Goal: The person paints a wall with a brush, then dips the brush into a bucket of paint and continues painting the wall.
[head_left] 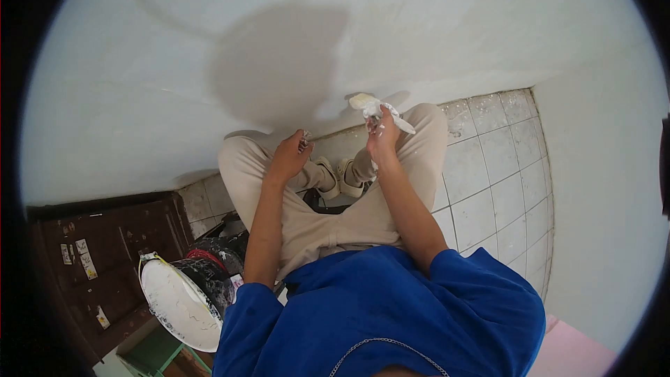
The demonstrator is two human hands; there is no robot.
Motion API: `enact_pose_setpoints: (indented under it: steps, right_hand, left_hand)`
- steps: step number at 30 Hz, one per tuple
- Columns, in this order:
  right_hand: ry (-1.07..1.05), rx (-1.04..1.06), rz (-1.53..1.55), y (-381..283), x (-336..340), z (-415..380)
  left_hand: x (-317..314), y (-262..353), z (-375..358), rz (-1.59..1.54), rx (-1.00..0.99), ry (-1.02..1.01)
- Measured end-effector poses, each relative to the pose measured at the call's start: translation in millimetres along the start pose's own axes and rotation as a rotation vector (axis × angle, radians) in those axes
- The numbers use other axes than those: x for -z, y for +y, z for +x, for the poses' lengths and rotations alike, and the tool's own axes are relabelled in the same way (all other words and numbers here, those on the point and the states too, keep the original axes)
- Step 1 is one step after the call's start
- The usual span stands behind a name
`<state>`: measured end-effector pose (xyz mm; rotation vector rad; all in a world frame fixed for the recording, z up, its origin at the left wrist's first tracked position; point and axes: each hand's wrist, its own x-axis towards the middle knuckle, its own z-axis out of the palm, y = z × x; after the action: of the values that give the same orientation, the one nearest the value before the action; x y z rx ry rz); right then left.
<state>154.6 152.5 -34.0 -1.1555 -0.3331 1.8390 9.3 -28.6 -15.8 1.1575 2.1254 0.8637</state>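
In front of the white wall, my right hand is closed around a limp, white-smeared piece with a yellowish end. It looks like a rag, but its exact kind does not show. White smears mark the fingers of that hand. My left hand hovers by my left knee, fingers curled inward. Something greyish and white shows at its fingertips, too small to name. Both forearms pass over my beige trousers, the knees spread close to the wall.
At my left stands a dark, paint-splashed bucket with a white-coated round lid or tray on its near side. Behind it is a brown door. White floor tiles run right to a side wall.
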Motion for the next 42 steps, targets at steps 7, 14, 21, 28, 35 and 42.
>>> enact_pose_setpoints:
  steps: [7,14,21,28,35,42]
  right_hand:
    - [-0.228,0.071,0.13,-57,-64,-52]
    - [-0.52,0.328,0.347,-118,-94,-135]
    - [-0.257,0.194,0.233,-28,-48,-55]
    - [0.055,-0.05,0.044,11,-3,-13]
    - [-0.395,0.28,0.197,-79,-59,-81]
    - [-0.379,1.197,-0.784,-34,-36,-59]
  left_hand:
    - [1,-3,-8,-0.037,-0.011,0.058]
    - [-1,-10,-5,-0.008,-0.011,0.052]
    - [3,-7,-4,0.026,0.022,0.049]
    - [4,-1,-8,0.003,0.042,0.017]
    - [0,-11,-7,0.047,0.044,0.008]
    - [-1,-14,-4,0.041,0.014,0.034]
